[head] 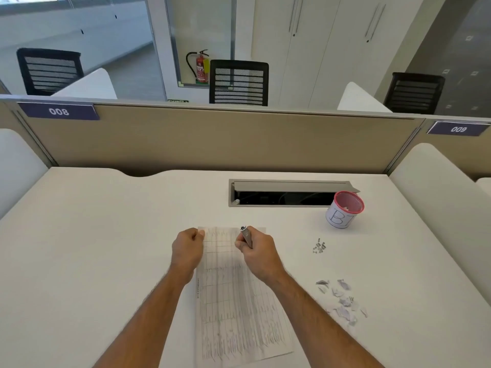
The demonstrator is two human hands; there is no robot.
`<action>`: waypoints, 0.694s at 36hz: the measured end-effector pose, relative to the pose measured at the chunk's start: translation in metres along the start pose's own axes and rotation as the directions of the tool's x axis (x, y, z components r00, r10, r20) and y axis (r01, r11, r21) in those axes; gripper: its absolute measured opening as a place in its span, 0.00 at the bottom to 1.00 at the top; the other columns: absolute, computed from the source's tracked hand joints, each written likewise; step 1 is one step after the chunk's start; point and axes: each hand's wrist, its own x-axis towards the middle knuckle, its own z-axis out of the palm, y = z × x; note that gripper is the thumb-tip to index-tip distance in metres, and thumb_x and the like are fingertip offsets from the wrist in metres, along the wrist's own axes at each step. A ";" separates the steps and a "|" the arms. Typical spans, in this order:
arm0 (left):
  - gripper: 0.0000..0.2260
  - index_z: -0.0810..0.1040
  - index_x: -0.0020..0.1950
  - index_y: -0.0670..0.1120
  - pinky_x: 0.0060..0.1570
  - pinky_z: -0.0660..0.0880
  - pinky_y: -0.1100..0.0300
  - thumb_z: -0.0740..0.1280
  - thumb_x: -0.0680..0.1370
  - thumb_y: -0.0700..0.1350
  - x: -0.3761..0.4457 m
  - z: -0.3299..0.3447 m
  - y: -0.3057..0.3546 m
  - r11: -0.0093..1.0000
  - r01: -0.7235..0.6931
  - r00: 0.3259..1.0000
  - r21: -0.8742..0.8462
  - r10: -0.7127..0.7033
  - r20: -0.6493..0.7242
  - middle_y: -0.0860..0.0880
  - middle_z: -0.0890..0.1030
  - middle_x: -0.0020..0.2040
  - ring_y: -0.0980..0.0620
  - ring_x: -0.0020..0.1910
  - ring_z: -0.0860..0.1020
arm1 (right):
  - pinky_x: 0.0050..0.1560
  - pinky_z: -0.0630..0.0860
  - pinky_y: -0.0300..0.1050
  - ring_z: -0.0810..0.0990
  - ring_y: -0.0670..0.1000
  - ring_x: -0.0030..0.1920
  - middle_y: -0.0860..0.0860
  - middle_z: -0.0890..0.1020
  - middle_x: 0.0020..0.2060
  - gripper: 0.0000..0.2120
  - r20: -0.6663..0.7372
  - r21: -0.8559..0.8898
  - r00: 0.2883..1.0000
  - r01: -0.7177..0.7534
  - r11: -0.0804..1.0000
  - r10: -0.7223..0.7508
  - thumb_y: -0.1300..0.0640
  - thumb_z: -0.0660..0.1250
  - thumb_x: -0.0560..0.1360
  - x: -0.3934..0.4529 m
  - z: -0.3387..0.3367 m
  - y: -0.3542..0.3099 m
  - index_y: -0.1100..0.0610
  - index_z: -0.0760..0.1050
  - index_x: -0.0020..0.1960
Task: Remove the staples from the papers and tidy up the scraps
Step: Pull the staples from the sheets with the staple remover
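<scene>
Printed papers [239, 301] flat on desk [106, 248]

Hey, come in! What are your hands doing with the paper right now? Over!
Left hand pinching papers top corner. Right hand gripping staple remover. Staples, scraps still loose beside bin. Nothing blocking.

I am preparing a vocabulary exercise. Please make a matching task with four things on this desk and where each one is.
Things:
1. papers
2. staples
3. paper scraps
4. pink-rimmed cup

Places:
A. beside the open cable tray
B. torn heap near the right forearm
C. under both hands
D. small metal cluster between cup and scraps

Pairs: 1-C, 2-D, 3-B, 4-A
</scene>
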 end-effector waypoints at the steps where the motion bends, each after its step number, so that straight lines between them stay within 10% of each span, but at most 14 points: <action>1: 0.19 0.72 0.43 0.32 0.35 0.67 0.56 0.61 0.85 0.47 0.004 0.001 0.000 1.000 0.003 1.000 0.008 -0.002 -0.007 0.45 0.74 0.36 0.49 0.36 0.70 | 0.41 0.74 0.35 0.77 0.42 0.39 0.45 0.80 0.37 0.07 -0.001 0.009 1.000 -0.012 1.000 0.012 0.61 0.66 0.80 0.000 0.000 0.003 0.54 0.75 0.43; 8: 0.16 0.69 0.37 0.42 0.32 0.64 0.62 0.60 0.86 0.41 0.023 0.005 0.001 0.997 -0.013 0.999 0.071 0.017 -0.049 0.50 0.70 0.32 0.53 0.31 0.66 | 0.40 0.74 0.33 0.78 0.41 0.38 0.44 0.80 0.37 0.07 -0.032 0.045 0.994 -0.100 0.994 0.102 0.62 0.69 0.78 0.004 -0.001 0.019 0.54 0.76 0.43; 12: 0.05 0.76 0.56 0.43 0.41 0.73 0.59 0.63 0.85 0.43 0.029 0.007 0.004 0.999 0.001 1.000 0.048 0.000 -0.021 0.47 0.80 0.48 0.48 0.46 0.78 | 0.39 0.73 0.31 0.79 0.41 0.38 0.45 0.81 0.36 0.08 -0.063 0.072 0.990 -0.123 0.990 0.127 0.63 0.71 0.76 0.010 -0.001 0.027 0.53 0.76 0.41; 18: 0.18 0.71 0.72 0.43 0.59 0.75 0.54 0.68 0.82 0.43 0.033 0.010 0.000 0.998 0.017 1.000 0.054 -0.017 0.000 0.41 0.79 0.65 0.44 0.58 0.78 | 0.44 0.78 0.35 0.81 0.45 0.41 0.47 0.83 0.38 0.06 -0.087 0.083 0.987 -0.128 0.988 0.135 0.62 0.73 0.75 0.021 0.002 0.032 0.54 0.79 0.42; 25: 0.06 0.85 0.55 0.50 0.63 0.76 0.52 0.73 0.79 0.47 0.017 0.022 0.002 0.970 -0.228 0.963 0.087 0.211 0.169 0.55 0.85 0.56 0.54 0.59 0.81 | 0.41 0.78 0.38 0.82 0.47 0.39 0.49 0.83 0.36 0.06 -0.102 0.183 0.980 -0.153 0.971 0.173 0.60 0.75 0.72 0.031 0.007 0.037 0.53 0.80 0.41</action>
